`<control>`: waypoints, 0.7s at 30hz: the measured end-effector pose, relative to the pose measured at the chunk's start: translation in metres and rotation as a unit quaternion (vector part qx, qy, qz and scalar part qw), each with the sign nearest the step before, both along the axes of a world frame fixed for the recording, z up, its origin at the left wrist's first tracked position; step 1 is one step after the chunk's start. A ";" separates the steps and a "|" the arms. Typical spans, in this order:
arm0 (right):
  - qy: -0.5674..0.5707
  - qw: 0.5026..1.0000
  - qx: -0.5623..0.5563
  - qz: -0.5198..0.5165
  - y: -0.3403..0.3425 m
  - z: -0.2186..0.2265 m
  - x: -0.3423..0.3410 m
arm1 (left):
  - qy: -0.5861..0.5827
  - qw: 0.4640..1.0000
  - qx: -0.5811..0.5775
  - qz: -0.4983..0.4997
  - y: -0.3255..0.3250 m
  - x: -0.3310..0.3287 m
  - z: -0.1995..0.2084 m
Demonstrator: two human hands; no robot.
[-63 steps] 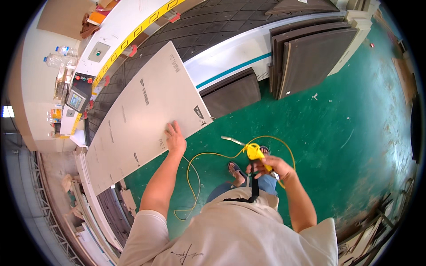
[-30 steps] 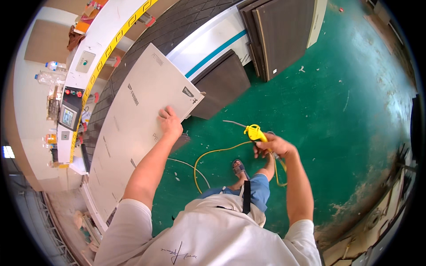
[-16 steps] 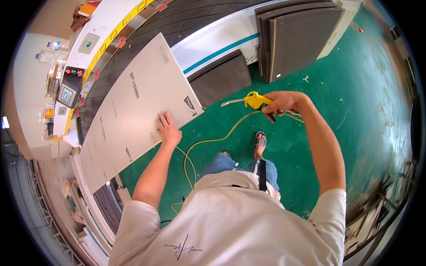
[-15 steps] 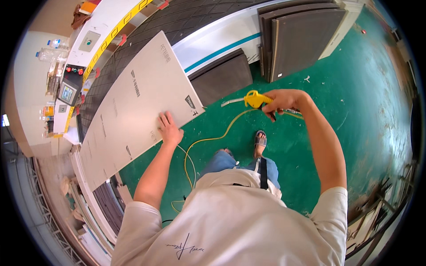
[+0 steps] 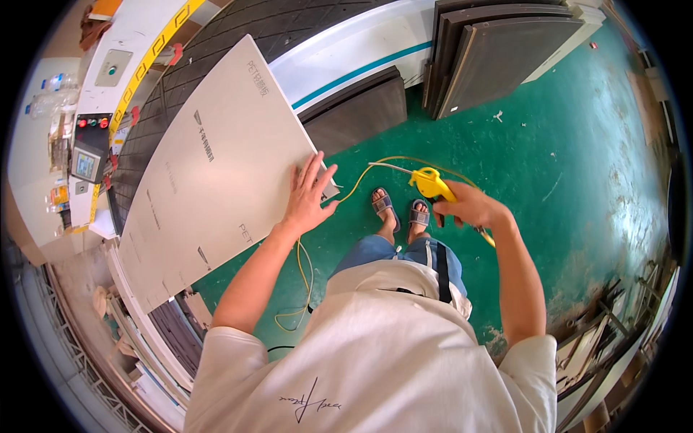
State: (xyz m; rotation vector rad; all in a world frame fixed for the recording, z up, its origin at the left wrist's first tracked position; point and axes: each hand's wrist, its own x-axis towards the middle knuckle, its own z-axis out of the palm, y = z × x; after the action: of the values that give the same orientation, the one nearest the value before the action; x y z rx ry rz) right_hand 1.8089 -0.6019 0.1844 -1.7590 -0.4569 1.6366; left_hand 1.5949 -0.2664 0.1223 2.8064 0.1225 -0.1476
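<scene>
A large pale beige board with dark printing lies on the machine bed at the left, its near corner jutting over the floor. My left hand rests at that corner with its fingers spread. In my right hand is a yellow air blow gun, fingers wrapped round its handle. The gun's thin metal nozzle points left, toward the board's corner but apart from it. A yellow air hose loops across the floor beyond the gun and runs back under the board.
Dark panels lean upright against the machine at the far right, with lower ones beside them. A control panel with a screen and plastic bottles stand at far left. Boards and scraps lie at right on the green floor.
My left hand has slid along the board's edge to its far corner. My right hand has brought the blow gun lower and slightly right. Both feet now stand side by side.
</scene>
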 end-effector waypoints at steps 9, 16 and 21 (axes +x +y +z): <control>-0.002 0.934 0.055 -0.353 0.031 -0.095 -0.095 | 0.114 0.965 -0.071 -0.227 0.049 0.039 0.014; 0.523 0.758 0.143 -0.362 0.159 -0.157 -0.154 | 0.119 0.952 -0.075 -0.273 0.059 0.048 0.001; 0.581 0.674 0.172 -0.423 0.168 -0.164 -0.169 | 0.139 0.944 -0.095 -0.284 0.064 0.053 -0.008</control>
State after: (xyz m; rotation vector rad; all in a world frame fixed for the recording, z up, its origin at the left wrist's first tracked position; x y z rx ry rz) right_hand 1.6395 -0.4337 0.0203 -0.2349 0.5705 1.4227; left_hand 1.6477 -0.2027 0.1143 2.5306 -0.6094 -0.6506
